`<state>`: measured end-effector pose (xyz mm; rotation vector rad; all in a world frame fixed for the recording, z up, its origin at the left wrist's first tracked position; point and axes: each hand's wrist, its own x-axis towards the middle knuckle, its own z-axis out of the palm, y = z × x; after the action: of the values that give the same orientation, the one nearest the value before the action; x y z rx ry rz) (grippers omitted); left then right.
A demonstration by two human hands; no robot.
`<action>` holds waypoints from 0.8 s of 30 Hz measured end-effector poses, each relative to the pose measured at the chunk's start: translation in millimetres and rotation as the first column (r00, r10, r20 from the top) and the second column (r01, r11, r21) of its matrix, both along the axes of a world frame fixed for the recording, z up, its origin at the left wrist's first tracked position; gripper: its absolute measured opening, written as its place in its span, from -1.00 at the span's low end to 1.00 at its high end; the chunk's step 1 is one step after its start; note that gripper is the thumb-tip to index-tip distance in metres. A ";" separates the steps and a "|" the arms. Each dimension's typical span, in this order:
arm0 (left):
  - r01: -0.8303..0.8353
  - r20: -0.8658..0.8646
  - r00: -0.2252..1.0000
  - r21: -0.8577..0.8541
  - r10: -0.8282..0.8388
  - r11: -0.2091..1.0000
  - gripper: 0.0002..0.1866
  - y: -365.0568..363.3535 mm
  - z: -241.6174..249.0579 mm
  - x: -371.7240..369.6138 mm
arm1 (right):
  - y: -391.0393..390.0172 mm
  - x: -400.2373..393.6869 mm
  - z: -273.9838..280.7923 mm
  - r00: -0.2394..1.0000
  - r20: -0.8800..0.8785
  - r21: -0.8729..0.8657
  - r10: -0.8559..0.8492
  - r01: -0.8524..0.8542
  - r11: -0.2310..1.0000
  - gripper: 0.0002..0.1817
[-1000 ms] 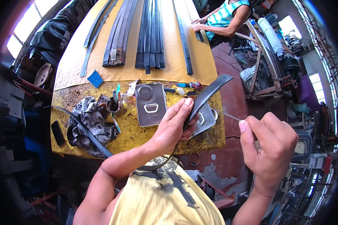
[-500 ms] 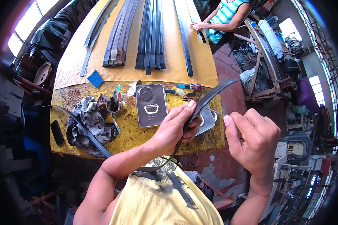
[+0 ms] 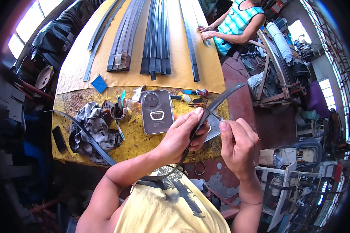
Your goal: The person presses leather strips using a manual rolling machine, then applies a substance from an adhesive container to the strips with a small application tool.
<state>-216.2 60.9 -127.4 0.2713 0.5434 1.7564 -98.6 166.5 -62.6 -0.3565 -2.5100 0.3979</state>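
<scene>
My left hand is closed around a black leather strap, thumb on top, near its upper end. From there the strap loops down past my shirt, and a long piece lies out to the left over a stained rag. Close to the right of the strap, my right hand is closed in a pinch on a thin dark strand running from the strap to my fingertips. Just below the strap, a clear plastic lid shows partly behind my hands.
A metal tin and a cup of brushes stand on the stained yellow table. Bundles of black straps lie on the tan sheet beyond. Across the table, another person handles a strip.
My right hand has moved left and in toward the strap, so the strand between them shows shorter. My left hand keeps its hold. The other person has shifted slightly right.
</scene>
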 end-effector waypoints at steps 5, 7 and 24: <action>-0.040 0.000 0.999 -0.038 0.040 0.998 -0.67 -1.5 -1.3 2.4 | -2.4 -1.2 -2.2 1.000 0.009 0.058 -0.005 0.004 0.998 -0.88; -0.075 -0.013 0.997 -0.074 0.075 0.994 -0.68 -2.0 1.3 3.9 | -4.5 -0.2 -1.9 1.000 0.028 0.067 -0.003 0.001 0.998 -0.89; -0.064 -0.012 0.998 -0.082 0.063 0.995 -0.67 -2.0 3.8 4.7 | -9.3 13.9 26.9 1.000 0.024 -0.461 -0.011 0.021 0.887 -0.74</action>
<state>-211.6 58.8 -123.6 0.2069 0.6360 1.7901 -84.7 157.1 -35.6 -0.5653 -2.4075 0.9965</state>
